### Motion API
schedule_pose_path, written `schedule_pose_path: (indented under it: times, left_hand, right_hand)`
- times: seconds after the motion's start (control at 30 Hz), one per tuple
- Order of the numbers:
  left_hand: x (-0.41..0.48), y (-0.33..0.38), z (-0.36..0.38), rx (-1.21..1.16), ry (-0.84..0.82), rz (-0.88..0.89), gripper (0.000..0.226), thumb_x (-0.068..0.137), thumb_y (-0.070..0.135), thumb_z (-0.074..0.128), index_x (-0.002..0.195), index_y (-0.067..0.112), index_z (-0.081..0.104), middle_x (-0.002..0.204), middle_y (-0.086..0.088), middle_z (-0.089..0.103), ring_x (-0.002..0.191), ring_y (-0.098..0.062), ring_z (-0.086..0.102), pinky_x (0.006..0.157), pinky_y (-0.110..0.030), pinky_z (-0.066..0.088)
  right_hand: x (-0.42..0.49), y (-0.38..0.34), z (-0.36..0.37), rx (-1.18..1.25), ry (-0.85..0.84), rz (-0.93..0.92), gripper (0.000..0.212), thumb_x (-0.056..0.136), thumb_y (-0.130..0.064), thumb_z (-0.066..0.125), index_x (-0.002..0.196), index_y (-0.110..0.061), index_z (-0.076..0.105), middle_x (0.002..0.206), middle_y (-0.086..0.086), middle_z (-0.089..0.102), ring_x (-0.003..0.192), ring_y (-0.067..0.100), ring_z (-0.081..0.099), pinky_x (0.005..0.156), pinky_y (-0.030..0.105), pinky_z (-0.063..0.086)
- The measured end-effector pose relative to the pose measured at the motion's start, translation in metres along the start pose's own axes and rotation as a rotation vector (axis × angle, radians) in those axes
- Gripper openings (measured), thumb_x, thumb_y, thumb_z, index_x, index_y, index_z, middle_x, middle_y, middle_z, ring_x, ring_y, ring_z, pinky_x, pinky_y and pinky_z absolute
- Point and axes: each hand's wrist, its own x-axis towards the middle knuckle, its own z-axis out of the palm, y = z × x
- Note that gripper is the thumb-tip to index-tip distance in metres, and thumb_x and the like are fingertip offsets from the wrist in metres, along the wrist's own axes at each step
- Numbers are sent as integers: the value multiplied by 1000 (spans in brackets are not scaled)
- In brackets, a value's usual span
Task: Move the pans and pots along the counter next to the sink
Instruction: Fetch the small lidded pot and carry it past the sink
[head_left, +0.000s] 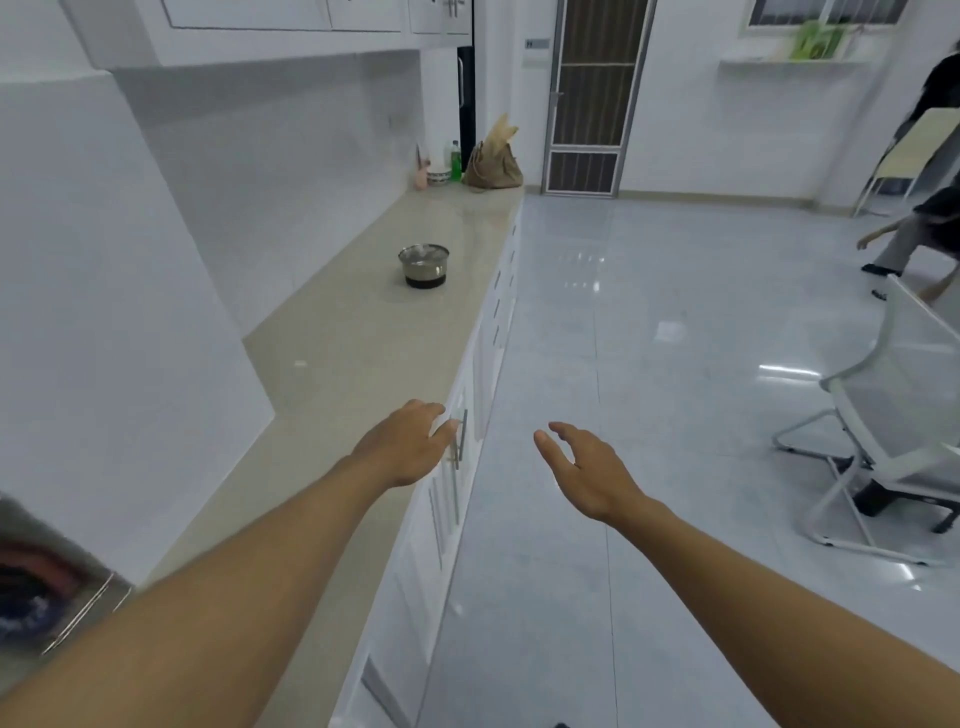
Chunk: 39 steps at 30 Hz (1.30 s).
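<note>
Hands, your left hand (402, 444) and right hand (584, 467), reach out spread and empty; the steel pot (423, 265) sits well ahead on the counter (332, 364). Probably light, rigid, slick: grip both rim sides.

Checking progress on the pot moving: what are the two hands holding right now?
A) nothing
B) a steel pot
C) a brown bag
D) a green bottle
A: the left hand and right hand are both empty with relaxed fingers, and the steel pot stands alone farther along the counter.
</note>
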Motion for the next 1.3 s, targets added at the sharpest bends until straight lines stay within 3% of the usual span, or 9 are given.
schedule_pose_path:
  times: [0.47, 0.9, 1.13, 1.3]
  left_hand:
    - [222, 45, -32, 20, 71, -90, 62, 103, 53, 30, 156, 20, 31, 163, -2, 28, 149, -22, 27, 120, -42, 26]
    - [446, -9, -82, -19, 74, -122, 61, 102, 52, 32, 154, 21, 33, 162, 1, 29, 148, -20, 30, 118, -45, 29]
    - [534, -47, -139, -23, 193, -110, 42, 101, 45, 39, 132, 22, 53, 136, -2, 52, 128, -25, 49, 103, -43, 43]
    - [579, -92, -150, -67, 200, -186, 39, 100, 46, 38, 127, 24, 54, 132, 0, 52, 127, -22, 49, 104, -43, 42]
  right_hand:
    - [242, 55, -80, -68, -115, -100, 77, 97, -71, 29, 153, -21, 42, 157, 3, 46, 146, 23, 39, 122, 51, 24]
    - [474, 50, -76, -115, -140, -83, 95, 84, -85, 17, 154, -24, 40, 159, 2, 43, 147, 23, 36, 124, 52, 22]
    - [595, 19, -69, -95, -144, -100, 92, 87, -83, 22, 153, -22, 41, 156, 4, 46, 145, 24, 39, 121, 48, 29]
    - [669, -4, -45, -101, -189, -167, 91, 88, -80, 23, 152, -19, 43, 154, 4, 49, 144, 23, 41, 120, 46, 30]
